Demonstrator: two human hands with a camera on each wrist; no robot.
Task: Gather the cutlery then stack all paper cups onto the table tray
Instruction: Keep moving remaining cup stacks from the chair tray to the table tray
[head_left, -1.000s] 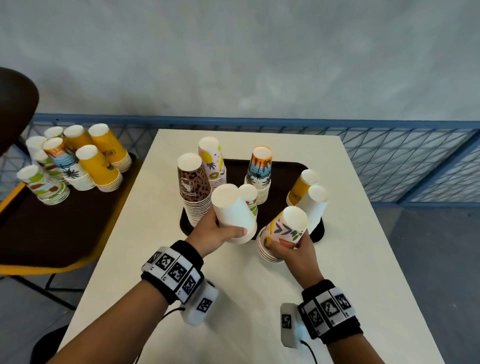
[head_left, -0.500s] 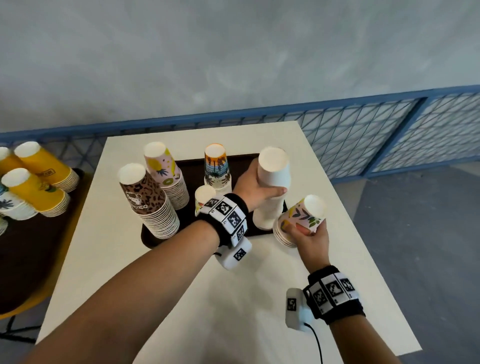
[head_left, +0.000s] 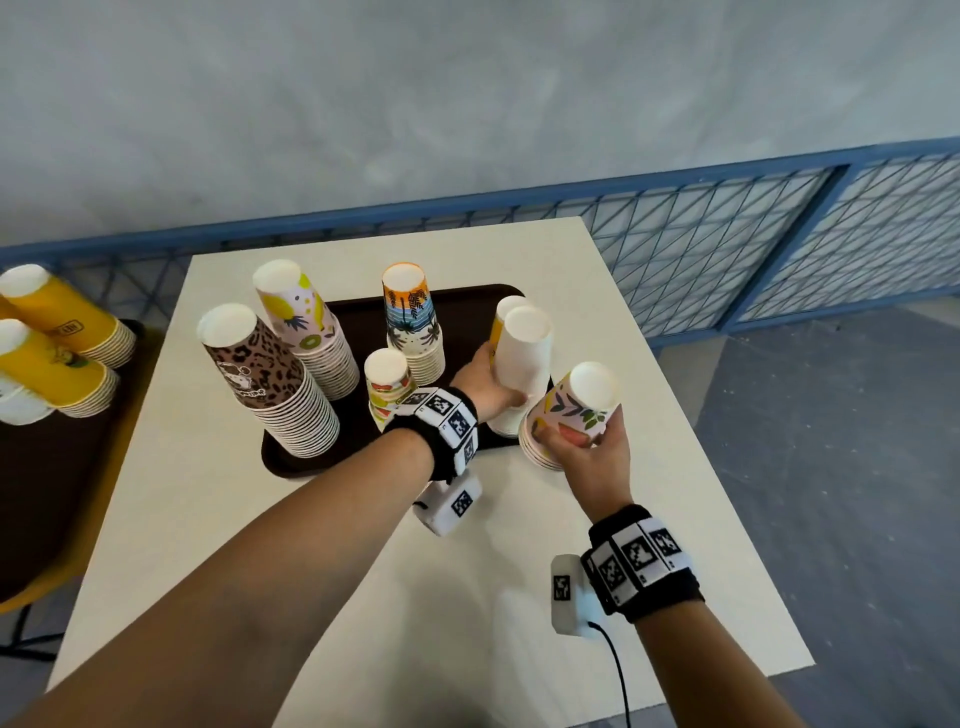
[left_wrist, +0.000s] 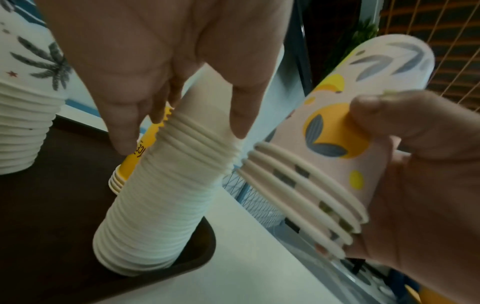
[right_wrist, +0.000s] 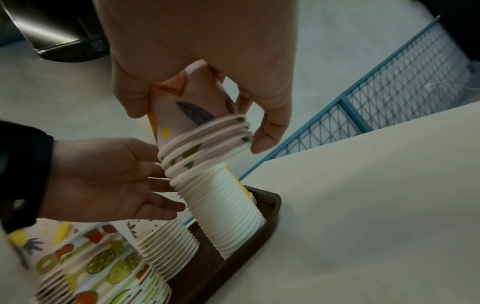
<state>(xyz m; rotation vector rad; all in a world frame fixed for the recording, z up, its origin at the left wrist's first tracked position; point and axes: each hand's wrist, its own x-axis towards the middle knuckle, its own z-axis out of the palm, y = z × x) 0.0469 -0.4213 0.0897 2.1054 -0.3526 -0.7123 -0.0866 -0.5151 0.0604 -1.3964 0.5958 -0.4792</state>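
Note:
A dark brown tray (head_left: 291, 462) lies on the white table. At its near right corner stands a tall white cup stack (head_left: 522, 364), upside down, and my left hand (head_left: 488, 387) grips it between thumb and fingers. The left wrist view shows this hand (left_wrist: 182, 133) round the white stack (left_wrist: 161, 205), whose base sits inside the tray's rim (left_wrist: 202, 253). My right hand (head_left: 582, 441) holds a short pink leaf-print cup stack (head_left: 576, 405), tilted, just right of the tray. In the right wrist view the fingers (right_wrist: 262, 144) wrap the pink stack (right_wrist: 187, 107). No cutlery shows.
Also on the tray are a leopard-print stack (head_left: 260, 374), a pineapple-print stack (head_left: 301, 322), a palm-sunset stack (head_left: 410, 317), a short fruit-print stack (head_left: 387, 379) and a yellow stack (head_left: 501, 317) behind the white one. Yellow stacks (head_left: 57, 322) stand on a second tray at the left. A blue mesh fence (head_left: 727, 249) runs behind.
My left hand carried its white cups from the tray's front to the right corner and lowered them onto the white stack there. The right hand kept the pink stack.

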